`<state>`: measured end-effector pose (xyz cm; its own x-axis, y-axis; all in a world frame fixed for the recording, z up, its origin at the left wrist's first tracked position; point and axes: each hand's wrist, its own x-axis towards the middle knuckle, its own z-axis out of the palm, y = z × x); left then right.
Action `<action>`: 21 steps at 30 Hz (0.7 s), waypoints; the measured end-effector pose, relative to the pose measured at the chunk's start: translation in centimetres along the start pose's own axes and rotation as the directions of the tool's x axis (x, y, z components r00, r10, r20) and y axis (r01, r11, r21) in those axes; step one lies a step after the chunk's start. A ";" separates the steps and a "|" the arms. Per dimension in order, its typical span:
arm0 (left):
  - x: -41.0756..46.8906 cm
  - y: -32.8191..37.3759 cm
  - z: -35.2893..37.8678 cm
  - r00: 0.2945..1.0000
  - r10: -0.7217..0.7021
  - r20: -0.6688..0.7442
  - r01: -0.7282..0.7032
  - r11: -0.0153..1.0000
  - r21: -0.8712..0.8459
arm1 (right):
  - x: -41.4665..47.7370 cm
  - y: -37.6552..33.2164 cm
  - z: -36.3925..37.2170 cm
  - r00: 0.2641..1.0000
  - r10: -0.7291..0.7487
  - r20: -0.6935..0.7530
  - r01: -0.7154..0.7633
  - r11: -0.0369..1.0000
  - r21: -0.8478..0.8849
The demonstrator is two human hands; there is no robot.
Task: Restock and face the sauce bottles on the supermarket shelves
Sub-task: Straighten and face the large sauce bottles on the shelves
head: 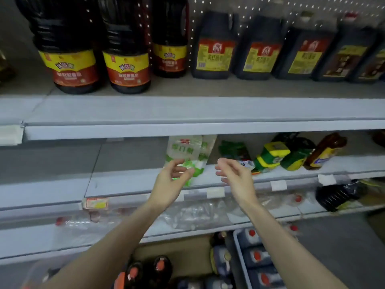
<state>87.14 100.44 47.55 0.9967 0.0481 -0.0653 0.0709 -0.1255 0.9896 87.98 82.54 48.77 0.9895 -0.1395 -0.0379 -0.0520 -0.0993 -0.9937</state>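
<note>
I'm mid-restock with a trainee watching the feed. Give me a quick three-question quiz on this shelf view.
1. True or false: the right hand is holding a bottle.
2. How many round bottles with yellow-and-red labels stand on the top shelf?
3. What sits directly behind the left hand? A. the clear green-labelled pack B. a brown bottle C. a dark rectangular jug

Key: 1 false, it is empty with its fingers open; 2 three; 3 A.
</note>
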 end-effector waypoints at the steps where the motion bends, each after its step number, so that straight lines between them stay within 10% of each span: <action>1: -0.1 -1.4 1.1 0.999 -0.035 0.000 0.035 0.999 -0.008 | 0.2 1.6 -0.8 1.000 0.026 0.007 -0.026 1.000 0.002; 21: -3.5 -31.4 17.5 0.853 -0.514 -0.090 0.513 0.858 -0.034 | 1.1 37.6 -11.2 0.868 0.497 0.019 -0.492 0.863 -0.113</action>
<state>82.12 86.88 14.44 0.8104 0.1948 -0.5525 0.5706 -0.0490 0.8197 85.61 67.57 12.54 0.8353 -0.1515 -0.5284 -0.5467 -0.1289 -0.8273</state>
